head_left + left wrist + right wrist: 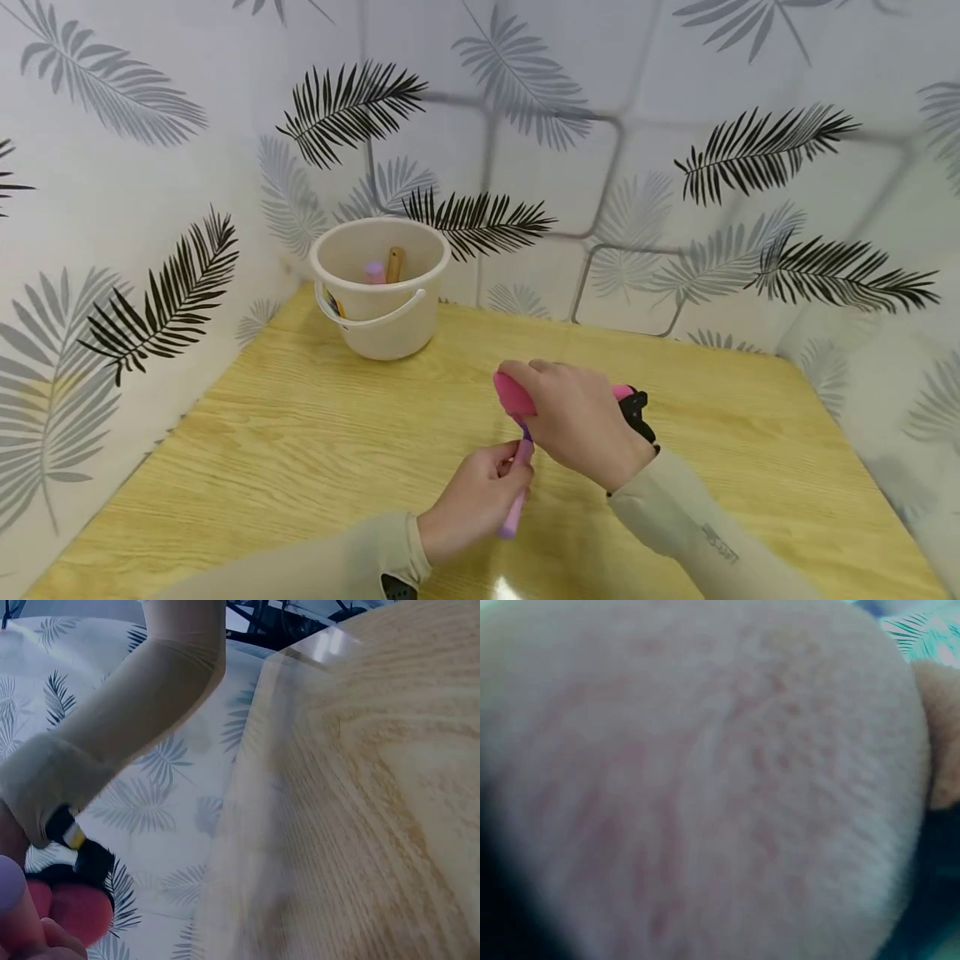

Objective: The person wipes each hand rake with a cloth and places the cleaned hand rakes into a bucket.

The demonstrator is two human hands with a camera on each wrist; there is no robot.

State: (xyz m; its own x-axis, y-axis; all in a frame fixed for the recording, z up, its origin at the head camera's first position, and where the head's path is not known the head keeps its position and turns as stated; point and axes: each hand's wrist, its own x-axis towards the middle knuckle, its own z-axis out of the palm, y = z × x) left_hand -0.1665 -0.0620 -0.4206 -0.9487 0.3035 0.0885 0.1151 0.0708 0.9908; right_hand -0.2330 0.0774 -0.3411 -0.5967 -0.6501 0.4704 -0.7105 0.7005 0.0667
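In the head view my left hand (480, 496) grips a pinkish-purple handle (512, 517) with a darker purple neck at its upper end. That neck runs up to a bright pink, rounded thing (513, 396), which my right hand (573, 412) grips from above. More pink shows past the far side of the right hand; its kind is unclear, and the tool's head is hidden. At the lower left of the left wrist view, the handle (11, 889) stands beside rounded pink lumps (81, 913). Blurred skin fills most of the right wrist view.
A cream bucket (397, 333) with a lowered handle stands at the back left of the wood-grain table (300, 467). Inside are a pink-purple piece (376, 272) and a wooden handle (395, 263). Leaf-patterned covering (540, 275) rises behind the table and at its sides.
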